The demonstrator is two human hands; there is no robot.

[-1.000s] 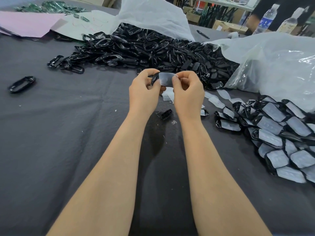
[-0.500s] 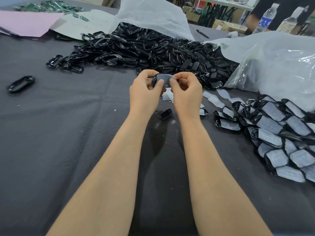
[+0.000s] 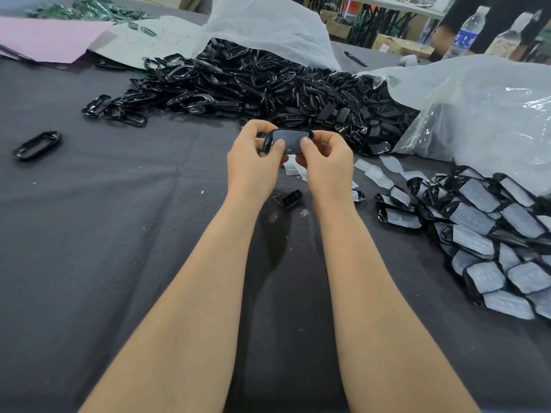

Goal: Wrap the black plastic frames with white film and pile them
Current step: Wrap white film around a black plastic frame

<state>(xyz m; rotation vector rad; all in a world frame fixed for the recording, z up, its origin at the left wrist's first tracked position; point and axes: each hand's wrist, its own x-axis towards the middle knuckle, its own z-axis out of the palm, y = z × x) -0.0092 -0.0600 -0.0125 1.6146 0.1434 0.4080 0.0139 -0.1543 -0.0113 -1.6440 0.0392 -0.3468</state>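
Left hand (image 3: 253,163) and right hand (image 3: 328,166) pinch a film-covered frame (image 3: 290,140) over the worktop (image 3: 119,234), the blue label on the bottle (image 3: 465,35) unreadable.

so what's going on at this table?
A person is wrapping parts by hand. The left hand and right hand pinch one black frame with white film across its face, thumbs on it. A heap of bare frames lies behind; the wrapped pile sits to the right, loose film pieces beside it.
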